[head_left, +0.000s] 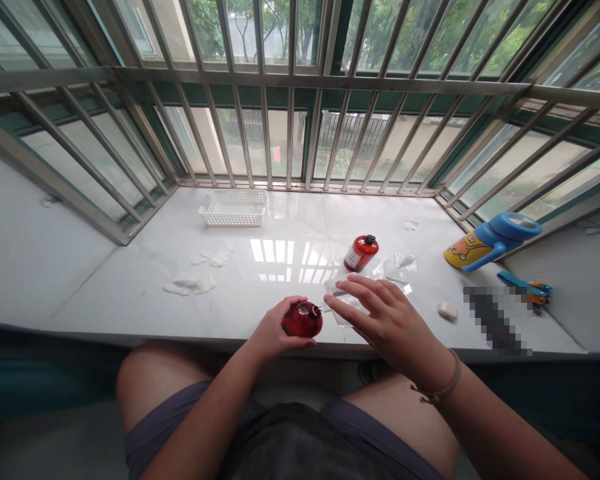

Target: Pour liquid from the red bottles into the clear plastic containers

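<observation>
My left hand [275, 330] is wrapped round a small red bottle [303, 320] at the front edge of the white windowsill [280, 253]; the bottle's open neck points right. My right hand [380, 317] hovers just right of it, fingers stretched out and together, fingertips nearly at the bottle's mouth, over a clear plastic wrapper [343, 293]. Whether something small sits between those fingertips I cannot make out. A second red bottle [361, 253] with a black cap and white label stands behind them.
A white plastic basket [233, 208] sits at the back left. White cotton pads [190, 285] lie left of centre. More clear wrappers [400, 267], a small white piece [448, 309], a blue and yellow lamp [490, 241] and blue tools [525, 287] lie right. Window bars enclose the sill.
</observation>
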Motion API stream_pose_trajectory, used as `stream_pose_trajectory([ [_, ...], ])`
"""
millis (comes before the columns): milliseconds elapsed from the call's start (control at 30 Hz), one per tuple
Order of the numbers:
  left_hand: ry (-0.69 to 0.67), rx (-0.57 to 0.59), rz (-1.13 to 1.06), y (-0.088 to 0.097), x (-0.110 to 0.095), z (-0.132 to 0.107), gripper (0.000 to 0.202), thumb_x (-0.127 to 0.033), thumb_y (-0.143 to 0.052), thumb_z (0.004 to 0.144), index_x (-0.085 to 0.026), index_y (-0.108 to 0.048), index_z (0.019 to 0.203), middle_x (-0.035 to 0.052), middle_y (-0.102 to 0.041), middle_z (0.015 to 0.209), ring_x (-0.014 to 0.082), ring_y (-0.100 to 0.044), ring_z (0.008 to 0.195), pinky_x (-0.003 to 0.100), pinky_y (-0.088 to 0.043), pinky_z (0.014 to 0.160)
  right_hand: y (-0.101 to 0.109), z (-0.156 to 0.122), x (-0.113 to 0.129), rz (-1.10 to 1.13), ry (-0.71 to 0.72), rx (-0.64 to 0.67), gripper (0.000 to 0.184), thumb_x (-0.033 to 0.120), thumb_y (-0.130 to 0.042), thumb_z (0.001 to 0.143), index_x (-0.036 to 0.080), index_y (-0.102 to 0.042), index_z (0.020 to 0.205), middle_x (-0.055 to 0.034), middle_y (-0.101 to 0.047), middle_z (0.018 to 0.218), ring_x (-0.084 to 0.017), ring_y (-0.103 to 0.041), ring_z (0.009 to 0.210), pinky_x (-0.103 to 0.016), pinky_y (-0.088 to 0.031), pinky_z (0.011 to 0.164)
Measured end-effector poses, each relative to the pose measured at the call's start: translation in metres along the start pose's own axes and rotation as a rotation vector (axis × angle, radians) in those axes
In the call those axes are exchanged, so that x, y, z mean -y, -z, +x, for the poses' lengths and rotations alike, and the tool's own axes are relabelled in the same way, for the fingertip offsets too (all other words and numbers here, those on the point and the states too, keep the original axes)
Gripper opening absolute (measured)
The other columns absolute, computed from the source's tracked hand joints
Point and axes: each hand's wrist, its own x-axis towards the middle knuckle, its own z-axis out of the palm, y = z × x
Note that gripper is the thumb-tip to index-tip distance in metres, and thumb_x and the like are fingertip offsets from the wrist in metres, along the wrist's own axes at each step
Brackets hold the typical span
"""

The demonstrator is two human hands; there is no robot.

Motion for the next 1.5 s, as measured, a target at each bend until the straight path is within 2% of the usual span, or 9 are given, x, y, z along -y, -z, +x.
stream_pose_trajectory([
  [333,-0.001,0.002,-0.016,0.000,0.001,0.000,0.088,-0.039,-0.104,0.063,-0.025,-0.062,0.139,0.0109,-0.071,0.140,0.0337,-0.068,0.130,0.047,-0.054,0.115,0.004,0.001,0.000,-0.046,0.044,-0.024,0.060,0.007,-0.060,0.103,0.032,-0.055,0.157,-0.0093,-0.063,0.155,-0.031,-0.053,0.148,-0.050,-0.046,0.113],
  [900,-0.003,-0.005,-0.034,-0.001,0.005,0.000,0.089,-0.041,-0.104,0.062,-0.025,-0.062,0.139,0.0116,-0.072,0.139,0.0344,-0.070,0.128,0.049,-0.055,0.114,0.009,0.006,-0.003,-0.100,0.112,-0.060,0.056,0.009,-0.064,0.102,0.030,-0.058,0.154,-0.0080,-0.065,0.154,-0.030,-0.055,0.147,-0.048,-0.045,0.114],
  [1500,-0.003,-0.002,-0.036,0.000,0.004,0.000,0.087,-0.041,-0.103,0.064,-0.026,-0.062,0.139,0.0105,-0.072,0.138,0.0328,-0.071,0.125,0.048,-0.055,0.113,0.013,0.013,-0.005,-0.121,0.153,-0.044,0.053,0.010,-0.061,0.104,0.031,-0.059,0.152,-0.0058,-0.065,0.154,-0.030,-0.055,0.147,-0.048,-0.044,0.112],
])
